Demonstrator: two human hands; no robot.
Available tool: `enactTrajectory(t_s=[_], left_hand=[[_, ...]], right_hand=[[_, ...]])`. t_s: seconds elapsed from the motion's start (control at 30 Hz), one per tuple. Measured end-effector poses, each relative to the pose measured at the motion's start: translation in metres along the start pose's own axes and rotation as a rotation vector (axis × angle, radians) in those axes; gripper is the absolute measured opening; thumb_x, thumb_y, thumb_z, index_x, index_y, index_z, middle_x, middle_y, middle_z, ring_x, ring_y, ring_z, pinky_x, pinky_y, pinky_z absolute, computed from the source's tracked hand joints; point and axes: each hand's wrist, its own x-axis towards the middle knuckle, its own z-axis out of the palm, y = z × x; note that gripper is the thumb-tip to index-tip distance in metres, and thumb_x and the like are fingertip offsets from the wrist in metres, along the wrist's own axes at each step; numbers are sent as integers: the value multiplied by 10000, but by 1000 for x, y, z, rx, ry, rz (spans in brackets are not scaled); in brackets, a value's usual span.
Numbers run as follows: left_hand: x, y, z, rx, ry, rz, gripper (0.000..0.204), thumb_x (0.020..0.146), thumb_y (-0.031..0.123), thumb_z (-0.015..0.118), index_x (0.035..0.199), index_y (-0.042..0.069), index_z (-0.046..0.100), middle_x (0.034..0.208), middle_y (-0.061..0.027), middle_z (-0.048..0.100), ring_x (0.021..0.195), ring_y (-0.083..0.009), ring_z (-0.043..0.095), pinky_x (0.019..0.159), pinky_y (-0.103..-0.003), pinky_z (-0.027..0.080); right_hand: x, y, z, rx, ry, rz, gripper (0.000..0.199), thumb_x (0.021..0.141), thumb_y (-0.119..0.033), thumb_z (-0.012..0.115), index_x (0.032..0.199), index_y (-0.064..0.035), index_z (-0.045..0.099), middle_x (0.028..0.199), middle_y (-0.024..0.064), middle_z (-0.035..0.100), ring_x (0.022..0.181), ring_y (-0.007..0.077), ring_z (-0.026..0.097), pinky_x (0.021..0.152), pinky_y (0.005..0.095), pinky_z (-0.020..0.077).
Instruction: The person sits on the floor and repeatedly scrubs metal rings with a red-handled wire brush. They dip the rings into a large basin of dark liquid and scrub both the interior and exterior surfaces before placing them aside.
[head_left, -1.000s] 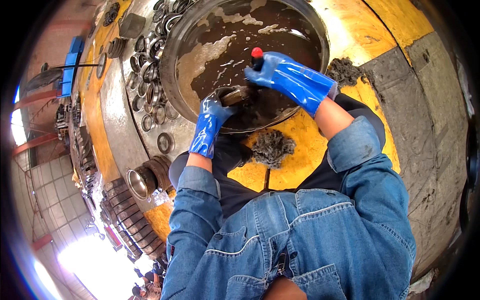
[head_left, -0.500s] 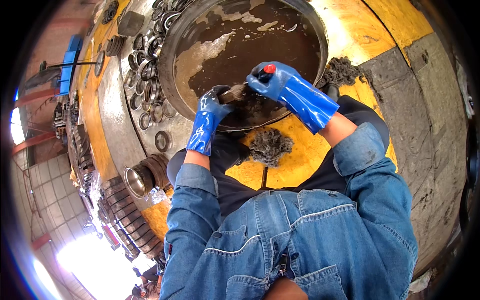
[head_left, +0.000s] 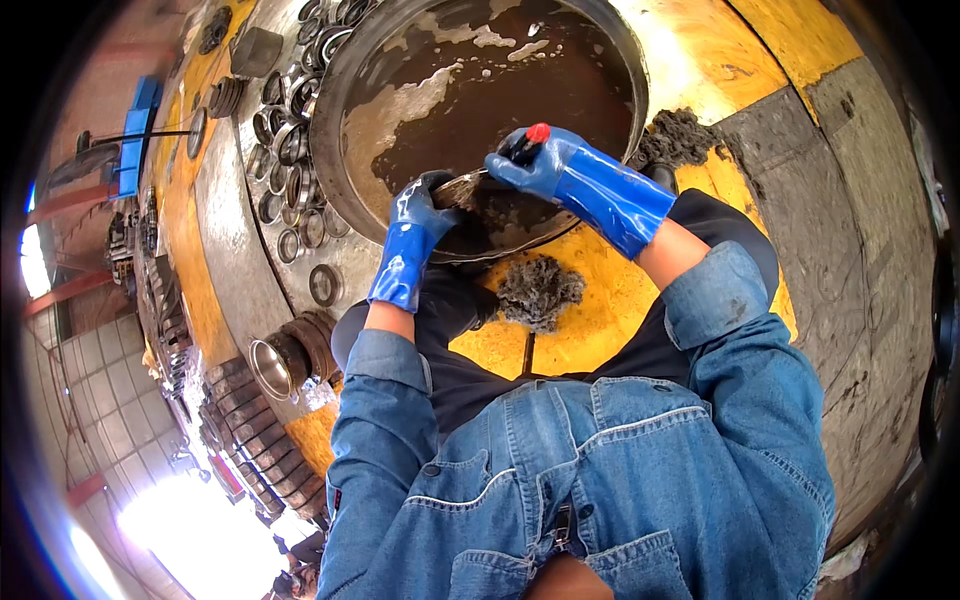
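Observation:
My left hand point(head_left: 418, 218), in a blue rubber glove, is closed on the near-left edge of a dirty metal ring point(head_left: 462, 187), held over the near side of a wide round basin point(head_left: 334, 170). Dark, murky liquid point(head_left: 510, 100) with pale foam fills the basin. My right hand point(head_left: 548, 168), gloved the same way, is wrapped round a tool with a black handle and a red end point(head_left: 538, 132). The tool's working end is hidden by the glove and the ring. Both hands are close together, with the ring between them.
Many metal rings point(head_left: 290, 142) lie left of the basin, one ring point(head_left: 325, 285) apart from them. Stacked cylindrical parts point(head_left: 280, 362) stand at lower left. Grey fibrous clumps point(head_left: 540, 293) lie between my legs and another clump point(head_left: 680, 138) right of the basin.
My right hand has shifted slightly left, towards the left hand. The ring's tilt looks a little different, with its thin rim now showing. My left hand keeps its hold.

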Motion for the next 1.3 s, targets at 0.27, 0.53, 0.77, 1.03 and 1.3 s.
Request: enactTrajectory(t_s=[0.27, 0.53, 0.77, 1.03, 1.3], left_hand=[[16, 98, 9, 646, -68, -31, 291, 945, 131, 634, 1208, 186, 744, 1196, -104, 757, 1131, -328, 720, 939, -447, 582], [-4, -2, 1, -94, 47, 15, 548, 711, 198, 897, 1231, 127, 740, 1174, -121, 769, 1113, -295, 730, 1000, -394, 569], [-1, -48, 18, -281, -12, -23, 527, 788, 100, 866, 1286, 40, 704, 1142, -107, 781, 1063, -207, 734, 956, -368, 588], [3, -17, 11, -264, 19, -66, 597, 688, 183, 933, 1240, 90, 727, 1134, -127, 784, 1058, -234, 750, 965, -356, 582], [8, -29, 17, -327, 35, -104, 564, 710, 132, 908, 1242, 96, 725, 1150, -134, 780, 1073, -250, 747, 968, -360, 578]], right_hand=[[7, 28, 5, -409, 281, 44, 316, 935, -436, 660, 902, -131, 737, 939, 142, 763, 897, 395, 718, 808, 486, 586], [26, -6, -19, -219, 304, 168, 331, 935, -413, 683, 996, -109, 800, 859, 173, 767, 804, 345, 750, 769, 463, 593], [28, -52, 18, -44, 73, -231, 406, 942, -482, 717, 1048, -95, 772, 877, 153, 749, 763, 322, 708, 745, 397, 600], [25, 11, -11, -90, 163, 66, 424, 949, -502, 682, 1038, -99, 778, 950, 167, 771, 829, 323, 745, 758, 445, 588], [1, -25, 10, 45, 73, -171, 342, 976, -403, 690, 1087, -90, 772, 965, 139, 773, 891, 304, 747, 814, 399, 600]])
